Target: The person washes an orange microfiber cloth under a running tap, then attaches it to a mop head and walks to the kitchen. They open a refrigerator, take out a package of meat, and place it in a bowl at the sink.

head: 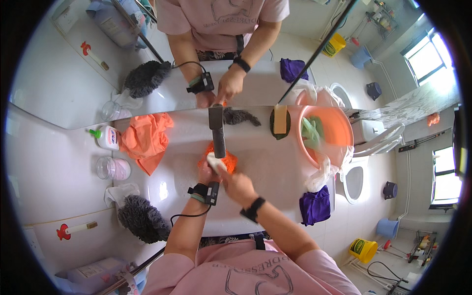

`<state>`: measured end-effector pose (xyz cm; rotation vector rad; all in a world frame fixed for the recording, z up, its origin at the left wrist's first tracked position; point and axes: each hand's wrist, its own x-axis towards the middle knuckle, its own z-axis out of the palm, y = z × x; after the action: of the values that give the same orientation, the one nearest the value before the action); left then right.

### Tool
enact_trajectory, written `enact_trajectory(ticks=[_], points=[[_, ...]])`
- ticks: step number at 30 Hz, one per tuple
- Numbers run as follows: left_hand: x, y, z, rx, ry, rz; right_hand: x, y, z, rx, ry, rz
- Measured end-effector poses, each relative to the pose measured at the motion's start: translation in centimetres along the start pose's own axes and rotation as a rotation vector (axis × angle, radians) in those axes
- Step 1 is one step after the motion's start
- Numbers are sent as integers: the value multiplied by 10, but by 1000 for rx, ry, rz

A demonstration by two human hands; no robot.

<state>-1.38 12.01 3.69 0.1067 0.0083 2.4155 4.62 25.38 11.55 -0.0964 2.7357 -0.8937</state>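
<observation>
Below the dark faucet over the white sink basin, my two hands meet. My left hand holds a bright orange mesh scrubber, bunched under the spout. A white oblong piece, likely a bar of soap, lies against the scrubber. My right hand has its fingers closed on the white piece's near end; its thumb and fingertips are partly hidden. Both wrists wear black straps, and a small device with a cable sits on the left one.
Left stand an orange cloth, a pump bottle, a glass jar and a grey fluffy duster. Right are a yellow bar on a dark dish, a pink basin with plastic bags and a purple cloth. A mirror rises behind.
</observation>
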Motion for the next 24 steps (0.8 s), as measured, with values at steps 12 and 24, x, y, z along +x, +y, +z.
enact_trajectory(ticks=[12, 24], points=[[-8, -2, -12, 217, 592, 46, -6, -5, -12, -84, 88, 103], [-2, -15, 15, 226, 589, 179, -10, 4, -12, 123, 239, 140]])
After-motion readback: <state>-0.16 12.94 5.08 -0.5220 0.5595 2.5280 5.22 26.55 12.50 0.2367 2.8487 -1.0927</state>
